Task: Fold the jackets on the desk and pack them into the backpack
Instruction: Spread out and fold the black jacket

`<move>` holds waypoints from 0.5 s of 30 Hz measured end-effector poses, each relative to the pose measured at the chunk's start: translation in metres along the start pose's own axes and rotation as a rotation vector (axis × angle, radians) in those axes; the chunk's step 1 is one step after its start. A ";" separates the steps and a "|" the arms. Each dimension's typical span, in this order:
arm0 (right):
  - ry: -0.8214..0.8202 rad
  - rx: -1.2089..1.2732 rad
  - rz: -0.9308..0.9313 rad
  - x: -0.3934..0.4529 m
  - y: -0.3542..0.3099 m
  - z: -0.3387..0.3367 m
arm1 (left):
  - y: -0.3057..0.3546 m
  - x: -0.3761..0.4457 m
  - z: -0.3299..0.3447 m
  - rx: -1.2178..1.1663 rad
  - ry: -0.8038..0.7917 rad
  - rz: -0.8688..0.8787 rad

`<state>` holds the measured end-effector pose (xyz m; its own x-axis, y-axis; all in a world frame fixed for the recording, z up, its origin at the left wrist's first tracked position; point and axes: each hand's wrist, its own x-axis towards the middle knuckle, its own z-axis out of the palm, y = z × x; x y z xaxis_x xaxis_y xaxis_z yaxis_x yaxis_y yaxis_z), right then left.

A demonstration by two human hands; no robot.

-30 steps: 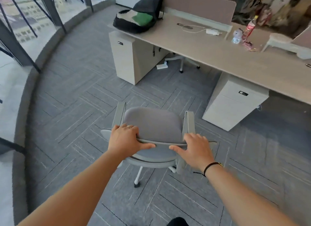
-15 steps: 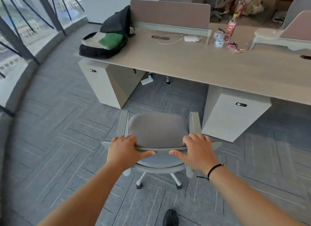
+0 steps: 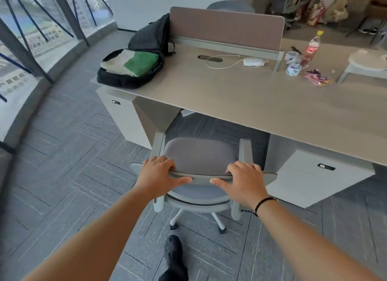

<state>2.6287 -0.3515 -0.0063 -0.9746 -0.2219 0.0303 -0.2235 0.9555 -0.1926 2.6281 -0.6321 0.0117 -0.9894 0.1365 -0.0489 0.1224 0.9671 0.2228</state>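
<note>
A black backpack lies open on the left end of the beige desk. Folded jackets fill it: a green one on the right, a pale one on the left. A grey office chair stands in front of the desk, its seat just short of the desk's edge. My left hand grips the top of the chair's backrest on the left, and my right hand grips it on the right, thumbs on my side of the rim.
A white charger with cable, a cola bottle, tape rolls and a snack wrapper lie at the desk's back right. White drawer cabinets stand under the desk on both sides of the chair. Glass wall on the left.
The chair has rolled toward the desk with both hands on its backrest, and I have walked closer. The desk and backpack now loom larger.
</note>
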 end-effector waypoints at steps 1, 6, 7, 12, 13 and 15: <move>0.004 -0.007 0.004 0.016 -0.001 0.001 | -0.007 0.017 -0.001 -0.001 0.003 0.005; -0.005 -0.004 0.035 0.103 -0.006 0.005 | -0.044 0.101 -0.006 -0.006 0.048 0.011; -0.017 -0.001 0.044 0.121 -0.007 0.006 | -0.051 0.119 -0.009 -0.001 0.039 0.016; -0.043 0.015 0.076 0.204 -0.018 0.007 | -0.084 0.199 -0.030 0.004 -0.023 0.030; -0.040 0.013 0.078 0.219 -0.020 0.008 | -0.091 0.214 -0.033 0.014 -0.037 0.035; -0.036 0.015 0.084 0.247 -0.025 0.009 | -0.097 0.240 -0.037 0.046 -0.058 0.060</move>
<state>2.3937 -0.4318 -0.0029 -0.9887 -0.1483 -0.0213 -0.1407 0.9679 -0.2081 2.3760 -0.7013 0.0142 -0.9743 0.2051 -0.0930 0.1858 0.9655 0.1822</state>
